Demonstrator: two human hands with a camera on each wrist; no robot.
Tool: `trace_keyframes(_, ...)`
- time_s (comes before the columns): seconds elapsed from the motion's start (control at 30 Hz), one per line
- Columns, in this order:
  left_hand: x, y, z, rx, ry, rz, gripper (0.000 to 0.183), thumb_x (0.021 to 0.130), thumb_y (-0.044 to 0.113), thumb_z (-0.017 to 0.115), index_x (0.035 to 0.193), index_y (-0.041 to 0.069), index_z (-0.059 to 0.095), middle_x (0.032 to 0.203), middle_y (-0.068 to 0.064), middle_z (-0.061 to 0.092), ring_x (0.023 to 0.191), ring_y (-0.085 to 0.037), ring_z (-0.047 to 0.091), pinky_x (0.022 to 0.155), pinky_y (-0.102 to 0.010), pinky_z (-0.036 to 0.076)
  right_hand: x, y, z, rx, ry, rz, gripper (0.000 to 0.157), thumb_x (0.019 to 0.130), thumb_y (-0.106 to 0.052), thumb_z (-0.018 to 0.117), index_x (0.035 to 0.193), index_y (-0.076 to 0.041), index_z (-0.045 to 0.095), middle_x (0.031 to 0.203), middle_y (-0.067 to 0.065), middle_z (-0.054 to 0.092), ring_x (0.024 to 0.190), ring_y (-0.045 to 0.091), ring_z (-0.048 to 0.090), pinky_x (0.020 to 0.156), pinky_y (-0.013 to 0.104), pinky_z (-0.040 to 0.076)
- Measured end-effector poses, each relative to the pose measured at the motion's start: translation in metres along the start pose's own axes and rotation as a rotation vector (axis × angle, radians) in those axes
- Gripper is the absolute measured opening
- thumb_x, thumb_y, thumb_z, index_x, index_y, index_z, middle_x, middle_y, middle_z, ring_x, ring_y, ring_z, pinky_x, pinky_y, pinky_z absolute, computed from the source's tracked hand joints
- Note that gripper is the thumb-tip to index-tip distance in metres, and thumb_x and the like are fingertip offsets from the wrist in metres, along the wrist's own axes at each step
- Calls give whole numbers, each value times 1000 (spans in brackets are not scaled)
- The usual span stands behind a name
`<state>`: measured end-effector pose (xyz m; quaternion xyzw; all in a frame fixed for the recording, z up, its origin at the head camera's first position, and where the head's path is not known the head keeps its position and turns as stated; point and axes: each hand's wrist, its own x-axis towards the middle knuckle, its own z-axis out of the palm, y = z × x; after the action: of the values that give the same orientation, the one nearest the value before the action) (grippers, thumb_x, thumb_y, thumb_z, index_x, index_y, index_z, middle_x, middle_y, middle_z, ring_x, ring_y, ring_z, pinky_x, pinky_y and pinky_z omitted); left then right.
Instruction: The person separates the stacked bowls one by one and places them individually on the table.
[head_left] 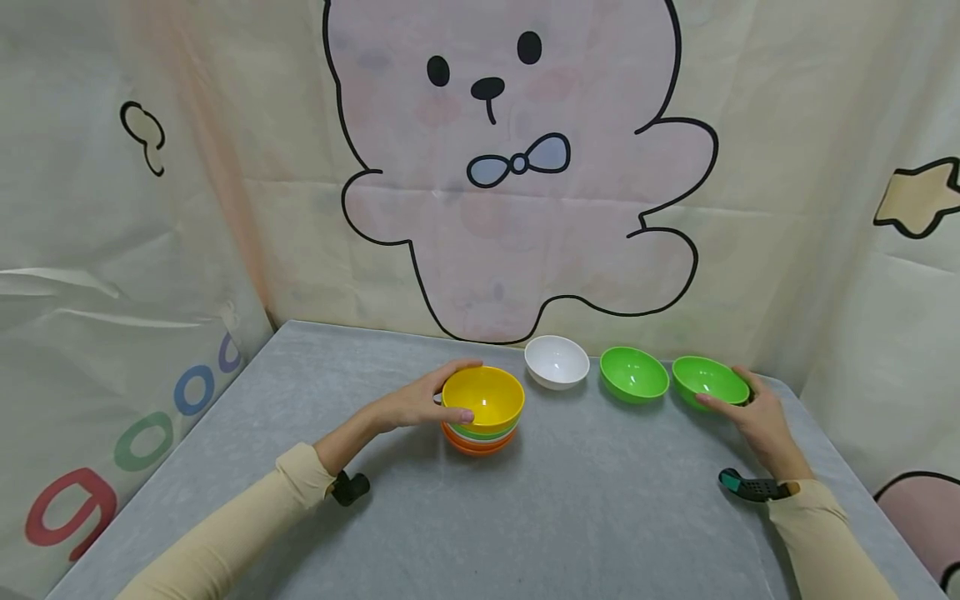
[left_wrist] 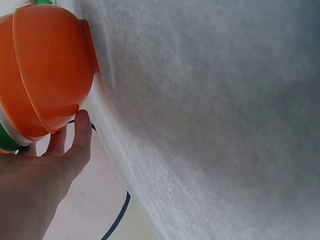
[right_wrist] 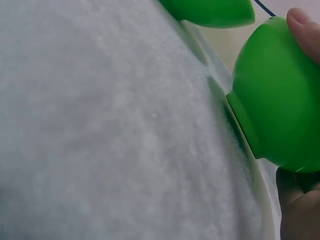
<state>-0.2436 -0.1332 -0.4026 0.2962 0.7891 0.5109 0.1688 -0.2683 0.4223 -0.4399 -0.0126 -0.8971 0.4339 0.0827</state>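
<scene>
My left hand [head_left: 411, 405] holds a stack of nested bowls, thumb on the near side and fingers round the far left side. A yellow bowl [head_left: 489, 396] tops the stack, with green and white rims under it and orange bowls [left_wrist: 57, 65] lowest. At the far right of the table my right hand [head_left: 765, 423] grips a green bowl [head_left: 708, 379] by its right side, thumb at the front. The right wrist view shows that bowl's base [right_wrist: 245, 127] close to the cloth; whether it touches, I cannot tell.
Another green bowl [head_left: 633, 375] stands just left of the gripped one. Beside it, farther left, is a white bowl [head_left: 557, 362]. Both are near the back edge of the grey cloth-covered table [head_left: 570, 508]. A printed curtain [head_left: 787, 208] hangs behind.
</scene>
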Motion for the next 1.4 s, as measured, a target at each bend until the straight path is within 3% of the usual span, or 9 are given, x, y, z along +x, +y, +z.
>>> trace_keyframes(0.27,0,1,1,6,-2,3,85,91,40,73,160,18,28,155,-5,37,131,-23,43,110,-51,33,0,4,-1,8,-29,-46,97,94,-32,76,159,5,14,153,37,25,128,47,32,86,24,32)
trace_keyframes(0.53,0,-1,0,-2,-3,4,86,91,40,74,160,17,28,155,-5,37,130,-23,44,110,-50,33,-2,4,-5,10,-75,-93,99,93,-26,78,159,6,11,152,36,25,126,45,33,80,13,31)
trace_keyframes(0.73,0,0,0,7,1,4,84,91,40,73,160,19,29,156,-5,36,131,-23,43,110,-50,33,-8,2,-10,39,-104,-104,102,96,-25,74,160,4,1,159,37,13,141,51,21,87,0,24)
trace_keyframes(0.9,0,1,0,12,0,3,86,91,40,73,160,16,28,156,-6,36,131,-23,43,110,-51,33,-14,4,-15,61,-104,-110,99,98,-27,71,161,2,1,160,35,9,144,53,13,92,-1,22)
trace_keyframes(1.13,0,0,1,13,0,3,88,91,41,73,161,14,27,156,-6,36,131,-24,43,110,-52,33,-20,1,-23,121,-49,-103,90,100,-25,69,160,5,9,160,34,15,148,45,14,105,10,27)
trace_keyframes(1.4,0,0,1,8,0,3,84,91,41,73,160,19,29,156,-6,36,131,-23,43,111,-51,32,-27,-8,-27,164,6,-67,83,101,-27,67,163,-7,15,164,24,16,150,37,15,104,12,30)
